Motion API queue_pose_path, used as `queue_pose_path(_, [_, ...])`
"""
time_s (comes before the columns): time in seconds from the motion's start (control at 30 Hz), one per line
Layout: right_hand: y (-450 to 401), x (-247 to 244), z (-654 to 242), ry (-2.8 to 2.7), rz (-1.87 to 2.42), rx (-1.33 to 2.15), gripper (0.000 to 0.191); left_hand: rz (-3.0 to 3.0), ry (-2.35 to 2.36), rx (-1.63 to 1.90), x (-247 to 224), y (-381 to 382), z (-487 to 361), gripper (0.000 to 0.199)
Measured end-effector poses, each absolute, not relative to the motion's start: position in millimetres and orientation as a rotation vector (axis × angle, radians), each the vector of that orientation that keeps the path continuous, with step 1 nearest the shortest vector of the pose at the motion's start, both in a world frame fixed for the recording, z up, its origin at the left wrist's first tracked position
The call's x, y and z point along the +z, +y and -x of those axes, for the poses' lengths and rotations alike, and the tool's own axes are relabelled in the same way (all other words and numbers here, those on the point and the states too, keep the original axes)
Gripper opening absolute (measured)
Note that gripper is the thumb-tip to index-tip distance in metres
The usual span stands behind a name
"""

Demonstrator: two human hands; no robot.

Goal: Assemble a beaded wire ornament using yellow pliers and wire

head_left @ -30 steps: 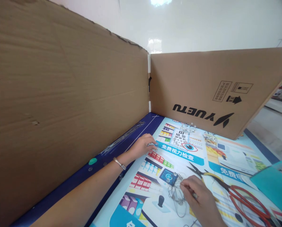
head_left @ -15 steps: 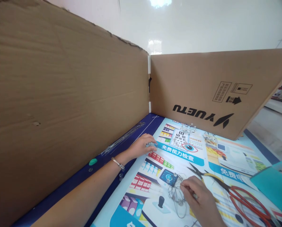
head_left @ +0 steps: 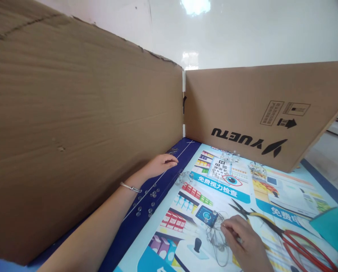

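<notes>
My right hand (head_left: 244, 240) pinches thin wire at the edge of a tangle of beaded wire (head_left: 217, 234), whose loops hang down beside the fingers. My left hand (head_left: 161, 165) is over the blue strip by the left cardboard wall. Its fingers are bent together, and what they hold, if anything, is hidden. Just beyond them the end of a bundle of thin wires (head_left: 173, 150) shows; the hand covers the rest. Several loose clear beads (head_left: 153, 193) lie on the strip near my left wrist. A small beaded wire cluster (head_left: 185, 178) lies right of that hand.
Red-handled scissors (head_left: 307, 249) and yellow-handled pliers (head_left: 252, 214) lie right of my right hand. More beaded wire clusters (head_left: 230, 156) sit at the back. Cardboard walls (head_left: 237, 102) stand behind and to the left. A teal object (head_left: 335, 226) is at the far right.
My left hand has moved left and away from the small beaded cluster, onto the wire bundle on the blue strip. My right hand keeps its pinch on the wire. The view has shifted slightly.
</notes>
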State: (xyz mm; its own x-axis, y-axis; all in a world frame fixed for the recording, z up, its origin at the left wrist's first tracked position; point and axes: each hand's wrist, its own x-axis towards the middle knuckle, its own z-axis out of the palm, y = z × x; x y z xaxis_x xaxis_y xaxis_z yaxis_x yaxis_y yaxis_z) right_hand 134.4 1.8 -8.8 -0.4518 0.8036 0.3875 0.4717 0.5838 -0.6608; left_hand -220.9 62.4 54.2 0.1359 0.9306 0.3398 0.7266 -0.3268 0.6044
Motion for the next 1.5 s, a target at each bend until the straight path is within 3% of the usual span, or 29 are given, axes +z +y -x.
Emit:
queue_pose_path(0.43, [1.7,-10.4,-134.3,-2.112,1.032,0.616,0.020,-2.216,1.526,0.716,46.4,58.7,200.8,0.038])
queue_pose_path(1.03, [0.5,-6.8,-133.2,-2.107,1.038,0.598,0.020,-2.290,1.578,0.672,39.7,57.4,190.1,0.015])
queue_pose_path(1.5, [-0.1,-0.5,-134.2,-2.003,1.078,0.662,0.020,-2.261,1.742,0.752,74.6,45.6,202.6,0.025])
